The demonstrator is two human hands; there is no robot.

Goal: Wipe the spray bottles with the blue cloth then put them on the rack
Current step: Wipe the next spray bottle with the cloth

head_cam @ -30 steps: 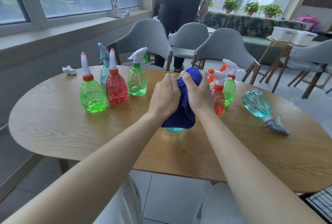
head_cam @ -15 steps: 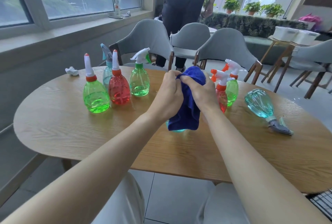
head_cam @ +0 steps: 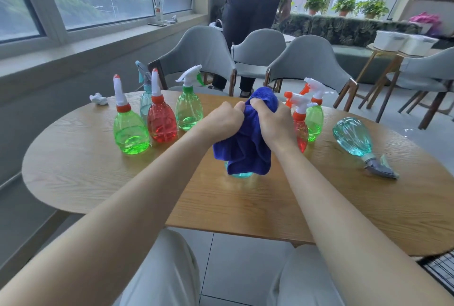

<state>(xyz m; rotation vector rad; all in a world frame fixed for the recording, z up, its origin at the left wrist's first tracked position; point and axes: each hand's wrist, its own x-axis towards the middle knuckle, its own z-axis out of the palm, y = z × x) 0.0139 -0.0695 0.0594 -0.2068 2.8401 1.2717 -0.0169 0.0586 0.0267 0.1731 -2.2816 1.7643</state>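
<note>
A blue cloth (head_cam: 245,151) is draped over a teal spray bottle (head_cam: 240,174) that stands mid-table; only the bottle's base shows below the cloth. My left hand (head_cam: 224,120) and my right hand (head_cam: 274,122) both grip the cloth near the bottle's top, side by side. To the left stand a green bottle (head_cam: 130,131), a red bottle (head_cam: 161,124), a pale teal bottle (head_cam: 145,102) and another green bottle (head_cam: 189,109). At the right stand a red bottle (head_cam: 302,133) and a green bottle (head_cam: 315,119). A teal bottle (head_cam: 353,138) lies on its side.
The oval wooden table (head_cam: 98,178) carries a crumpled white tissue (head_cam: 98,99) at its far left. Grey chairs (head_cam: 204,60) ring the far side, and a person (head_cam: 253,11) stands behind them. A dark wire rack corner (head_cam: 442,269) shows at the lower right.
Both hands have slid up the covered bottle, bunching the cloth near its top, and the cloth now hangs lower over the body. The view has shifted slightly.
</note>
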